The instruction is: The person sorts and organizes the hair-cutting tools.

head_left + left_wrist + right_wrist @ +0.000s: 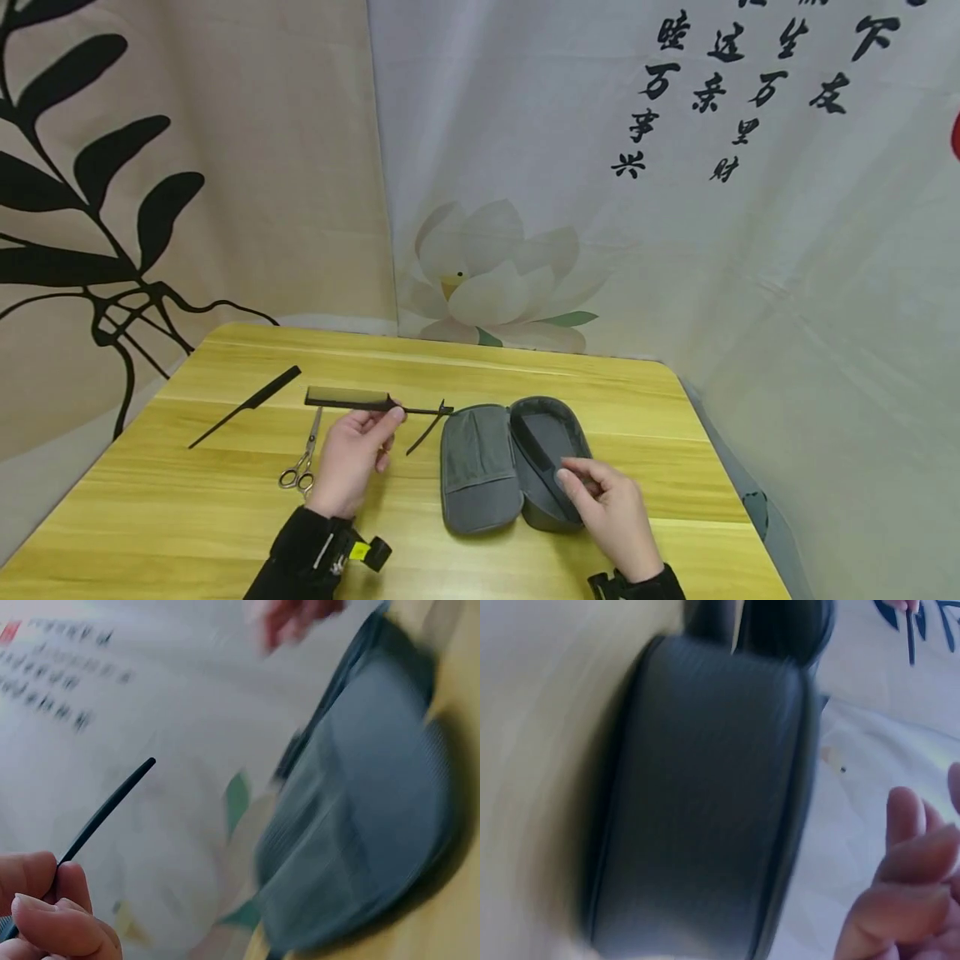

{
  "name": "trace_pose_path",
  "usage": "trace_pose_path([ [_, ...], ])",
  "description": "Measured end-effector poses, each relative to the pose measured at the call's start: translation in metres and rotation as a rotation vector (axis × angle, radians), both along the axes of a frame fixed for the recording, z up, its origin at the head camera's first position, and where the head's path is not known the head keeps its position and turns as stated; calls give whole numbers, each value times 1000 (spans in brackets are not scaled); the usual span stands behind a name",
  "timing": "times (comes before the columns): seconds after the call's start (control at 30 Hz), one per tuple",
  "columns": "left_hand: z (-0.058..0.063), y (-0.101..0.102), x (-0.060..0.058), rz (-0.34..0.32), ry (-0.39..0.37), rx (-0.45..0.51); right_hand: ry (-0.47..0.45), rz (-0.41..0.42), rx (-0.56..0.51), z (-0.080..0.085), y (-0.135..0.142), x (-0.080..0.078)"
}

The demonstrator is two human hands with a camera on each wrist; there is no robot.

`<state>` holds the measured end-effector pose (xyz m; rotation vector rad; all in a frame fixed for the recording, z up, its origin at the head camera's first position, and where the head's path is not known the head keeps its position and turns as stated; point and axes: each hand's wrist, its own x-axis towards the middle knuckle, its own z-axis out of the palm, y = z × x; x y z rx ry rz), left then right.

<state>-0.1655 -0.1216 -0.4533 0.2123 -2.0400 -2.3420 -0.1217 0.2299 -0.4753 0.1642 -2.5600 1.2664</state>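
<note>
My left hand (352,454) pinches a black tail comb (341,403) between thumb and fingers, its teeth upward and its thin tail pointing right. In the left wrist view that tail (109,810) sticks up from the fingertips. A grey zip case (480,508) lies opened flat, with a pocketed lid on the left and a deeper half on the right. Inside the deeper half rests a long dark strip (531,442), its kind unclear. Over that half's right rim my right hand (611,517) hovers, fingers loosely bent and nothing visible in them.
Silver scissors (306,467) lie just left of my left hand. Farther left is another black tail comb (273,387). A thin black piece (426,435), kind unclear, lies on the yellow wooden table (405,558) left of the case. Printed cloth (495,125) hangs behind the table.
</note>
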Motion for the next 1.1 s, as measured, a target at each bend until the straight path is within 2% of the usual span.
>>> trace_pose_path([
  [0.1, -6, 24, 17, -65, -16, 38, -28, 51, -97, 3, -6, 3],
  [0.27, -10, 54, 35, -161, -29, 43, -79, 125, -182, 8, -13, 8],
  [0.43, -15, 71, 44, -278, -37, 46, -63, 185, -193, 7, -18, 11],
  [0.57, -18, 77, 47, -335, -43, 46, -25, 216, -181, 4, -21, 10],
  [0.77, -20, 81, 49, -356, -38, 47, -23, 264, -177, 3, -23, 10],
  [0.93, -23, 80, 48, -326, -44, 51, -40, 292, -155, 2, -24, 10],
  [1.1, -25, 78, 46, -299, -41, 33, 16, 304, -75, -3, -23, 8],
])
